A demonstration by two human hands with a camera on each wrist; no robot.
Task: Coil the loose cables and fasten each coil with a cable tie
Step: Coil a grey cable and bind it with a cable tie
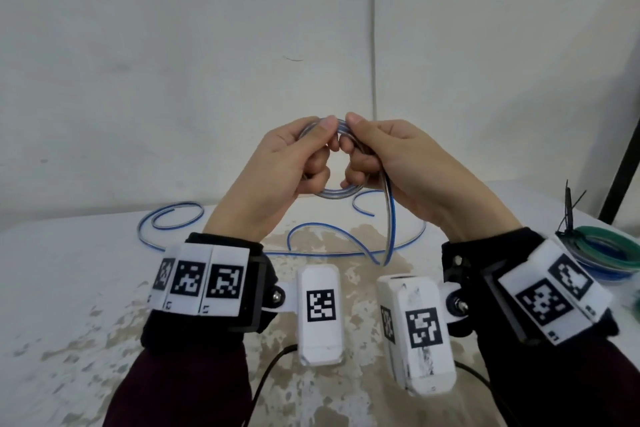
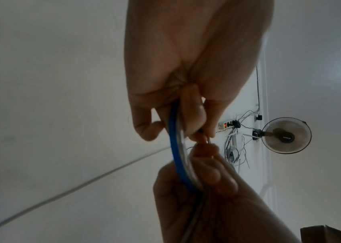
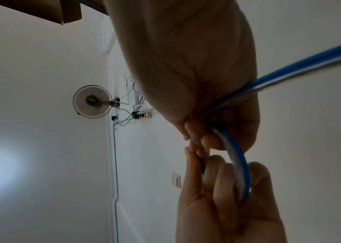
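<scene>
Blue-and-clear cable, partly wound into a small coil held up above the table. The left hand grasps the coil's left side, thumb pressed on top; the right hand grasps its right side, thumb opposite. The uncoiled remainder hangs from the right hand and lies looped on the table. At far right rest finished coils with black cable ties.

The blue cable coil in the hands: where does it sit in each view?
Head: blue cable coil, centre, held above the table between left hand and right hand.
Left wrist: centre, running down between both hands.
Right wrist: lower right.
Shared landmark, wrist views only: wall fan.
</scene>
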